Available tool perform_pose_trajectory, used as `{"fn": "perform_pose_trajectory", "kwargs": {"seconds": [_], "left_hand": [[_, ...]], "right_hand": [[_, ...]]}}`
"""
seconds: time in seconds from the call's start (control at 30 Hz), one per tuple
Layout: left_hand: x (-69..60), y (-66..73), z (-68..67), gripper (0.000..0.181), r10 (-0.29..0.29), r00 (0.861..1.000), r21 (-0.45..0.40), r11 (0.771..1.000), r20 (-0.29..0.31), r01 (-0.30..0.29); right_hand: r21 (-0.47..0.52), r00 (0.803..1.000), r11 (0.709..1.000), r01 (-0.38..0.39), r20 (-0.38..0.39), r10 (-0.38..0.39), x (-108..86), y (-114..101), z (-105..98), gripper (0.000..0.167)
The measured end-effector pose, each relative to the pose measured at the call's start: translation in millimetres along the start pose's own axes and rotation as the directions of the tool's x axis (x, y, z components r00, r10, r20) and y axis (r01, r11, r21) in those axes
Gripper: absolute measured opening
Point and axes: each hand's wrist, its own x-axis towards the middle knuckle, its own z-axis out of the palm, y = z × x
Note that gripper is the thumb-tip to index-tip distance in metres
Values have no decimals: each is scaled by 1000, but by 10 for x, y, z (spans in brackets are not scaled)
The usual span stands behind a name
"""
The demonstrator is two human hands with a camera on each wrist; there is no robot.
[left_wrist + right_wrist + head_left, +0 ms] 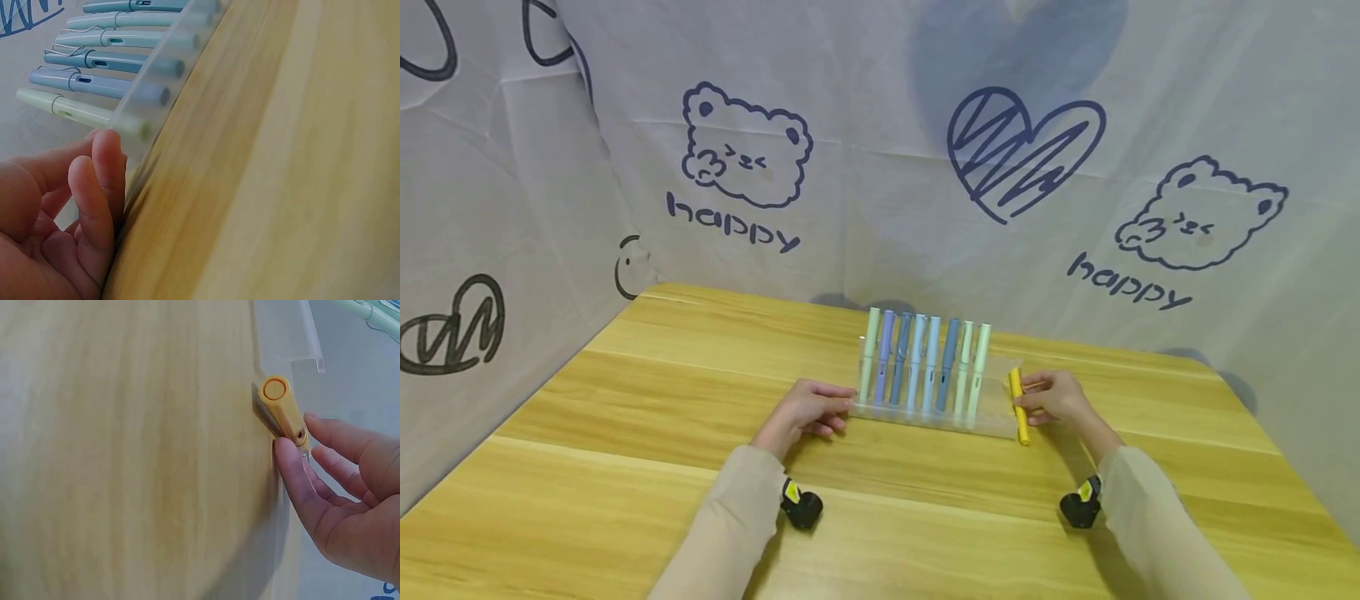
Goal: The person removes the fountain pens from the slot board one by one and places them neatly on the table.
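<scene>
A clear pen stand (996, 421) bears a row of several pastel pens (931, 362) in green, purple and blue, leaning upright side by side. At its left end my left hand (808, 410) grips the edge, close to the pale green pen (81, 114) in the left wrist view. At the right end, my right hand (1056, 398) pinches a yellow pen (1018, 407) between thumb and fingers. In the right wrist view the yellow pen (282, 406) points its round end toward the camera, beside the stand's corner.
The wood-grain table (880, 517) spreads out in front of the stand. Behind it hangs a white cloth (880, 167) with bear and heart drawings. Black wrist cameras (802, 506) sit below both forearms.
</scene>
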Motion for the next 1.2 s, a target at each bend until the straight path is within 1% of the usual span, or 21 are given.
{"fn": "perform_pose_trajectory", "kwargs": {"seconds": [0.1, 0.27, 0.43, 0.57, 0.73, 0.77, 0.83, 0.97, 1.0, 1.03, 1.07, 1.2], "left_hand": [[11, -10, -7, 31, 2, 1000, 5, 1000, 5, -2], [12, -16, -9, 31, -2, 1000, 2, 1000, 1, 2], [-3, -8, -8, 33, 3, 1000, -6, 1000, 9, -3], [10, -15, -8, 34, 4, 1000, -4, 1000, 12, -4], [21, -21, -7, 31, 4, 1000, 4, 1000, 6, -4], [42, -44, -30, 30, 27, 999, -11, 1000, 33, -27], [45, -48, -37, 28, 35, 999, -11, 999, 37, -35], [46, -46, -34, 30, 34, 999, -14, 999, 37, -34], [27, -25, -11, 31, 11, 1000, 2, 1000, 9, -11], [25, -22, -5, 32, 5, 1000, 3, 1000, 5, -5], [24, -22, -2, 32, 3, 1000, 0, 1000, 5, -3], [23, -21, -1, 32, -1, 1000, -2, 1000, 8, 1]], "right_hand": [[26, 1000, 1000, 1, 3, -2, -17, 4, -21, 45], [65, 999, 997, 34, 4, -34, -65, -4, -60, 43], [78, 997, 994, 71, -17, -70, -128, -23, -104, 41], [87, 994, 990, 110, -35, -107, -173, -46, -128, 39], [97, 990, 986, 136, -55, -131, -223, -84, -129, 37], [97, 990, 986, 135, -59, -130, -232, -93, -125, 37], [101, 989, 985, 137, -66, -131, -244, -103, -120, 36], [105, 986, 982, 156, -80, -148, -265, -108, -102, 34], [107, 984, 981, 164, -83, -155, -268, -110, -98, 34], [107, 983, 979, 172, -89, -163, -272, -108, -88, 33], [126, 979, 973, 194, -84, -184, -256, -83, -90, 30], [139, 972, 963, 229, -90, -218, -256, -90, -52, 28]]}}
